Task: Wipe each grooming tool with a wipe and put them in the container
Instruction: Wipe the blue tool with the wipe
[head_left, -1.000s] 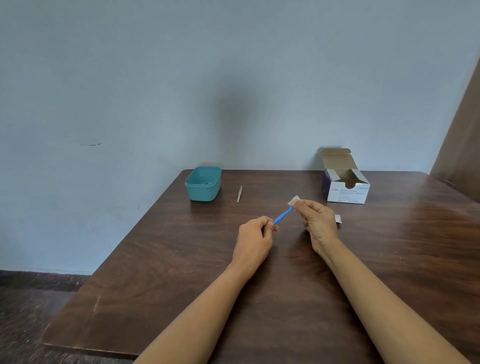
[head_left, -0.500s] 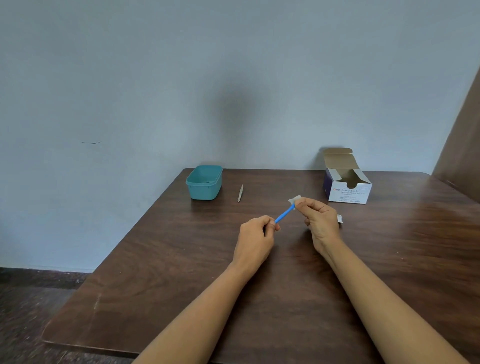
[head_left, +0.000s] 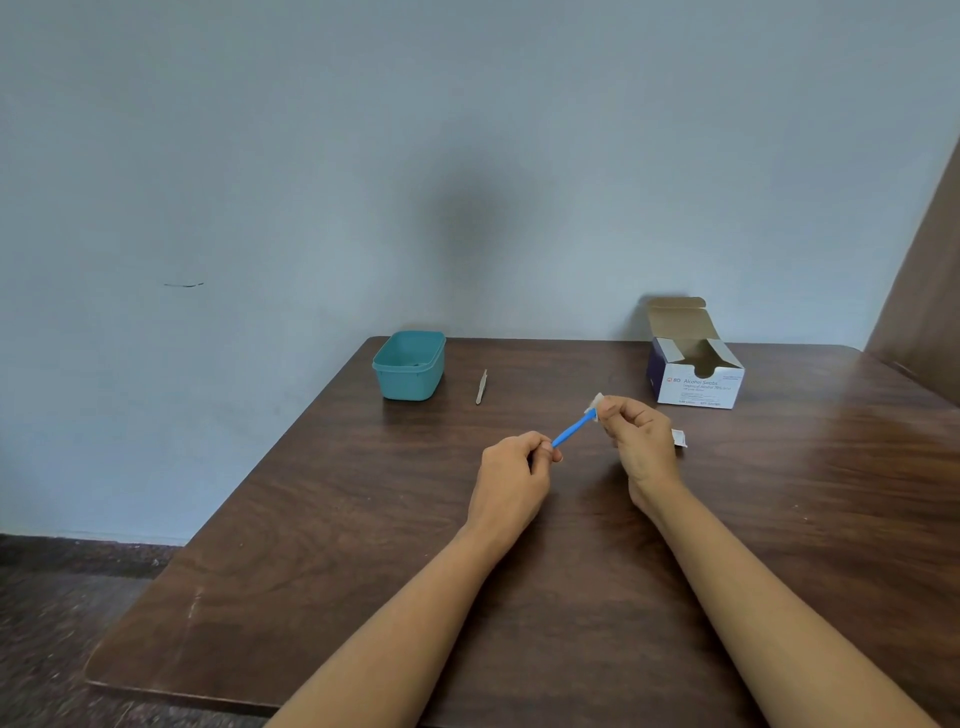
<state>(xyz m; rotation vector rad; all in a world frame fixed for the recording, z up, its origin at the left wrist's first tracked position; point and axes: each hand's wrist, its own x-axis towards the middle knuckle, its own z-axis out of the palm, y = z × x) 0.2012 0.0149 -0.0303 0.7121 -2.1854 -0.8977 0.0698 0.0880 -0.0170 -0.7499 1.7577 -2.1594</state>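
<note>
Two grips shared one tool over the middle of the worktop (head_left: 363, 545). The left grip (head_left: 511, 473) pinched the near end of the blue tool (head_left: 574, 428), its fingers curled. The right grip (head_left: 641, 441) pinched a wipe (head_left: 597, 402) folded over the far tip. The tool lay between them, well apart from the container (head_left: 410, 364) at the far left. Tweezers (head_left: 481, 387) lay just beside the container, not yet inside it. A box (head_left: 696, 374) of swabs stood open at the far right, with a wrapper (head_left: 679, 438) just behind the right grip. To wipe well, the left grip should probably hold steady while the wipe is drawn along the whole length. Rolling the tool would cover every side, and shifting the pinch would expose the handle end.
</note>
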